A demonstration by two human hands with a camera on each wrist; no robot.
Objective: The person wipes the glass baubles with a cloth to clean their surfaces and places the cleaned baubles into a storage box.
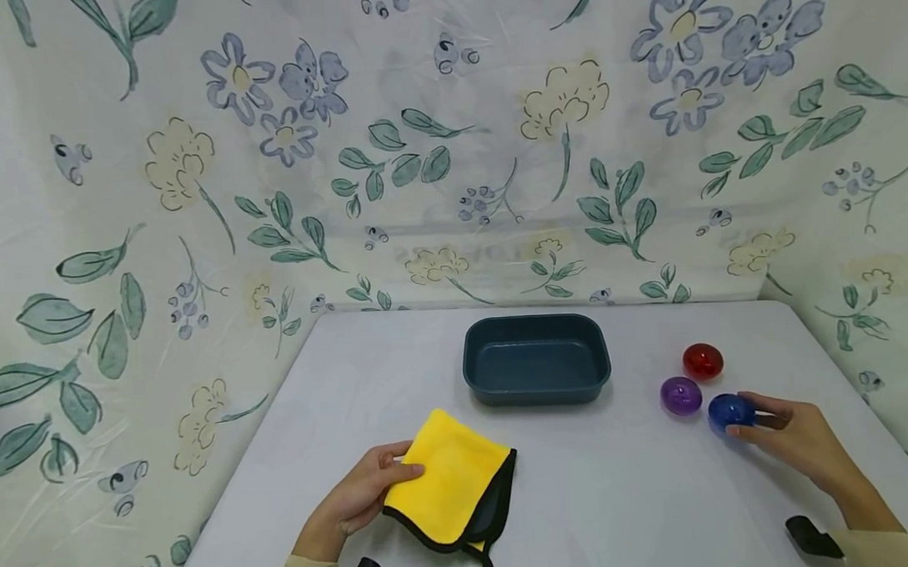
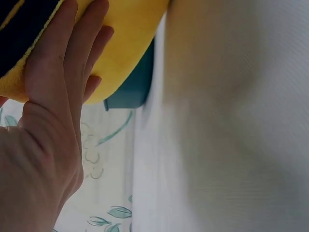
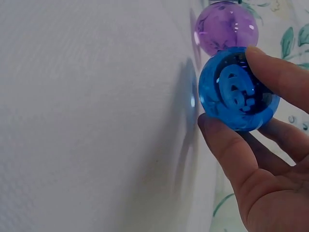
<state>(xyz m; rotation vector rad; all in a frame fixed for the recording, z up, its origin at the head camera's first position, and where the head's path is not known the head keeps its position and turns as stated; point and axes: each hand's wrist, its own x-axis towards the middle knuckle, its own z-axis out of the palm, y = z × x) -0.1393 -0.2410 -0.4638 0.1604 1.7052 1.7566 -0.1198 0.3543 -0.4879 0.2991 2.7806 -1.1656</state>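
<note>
My left hand pinches a yellow cloth with black edging and a dark underside, its thumb lying on the yellow face. The cloth is folded and held near the table's front, and a black loop trails from its lower corner. At the right, my right hand grips a clear blue ball between thumb and fingers, close over the table. In the right wrist view the blue ball shows a pale raised shape inside. Beside it lie a purple ball and a red ball.
A dark teal rectangular tray stands at the back middle of the white table, between the cloth and the balls. Flower-patterned sheeting hangs behind the table and along both sides.
</note>
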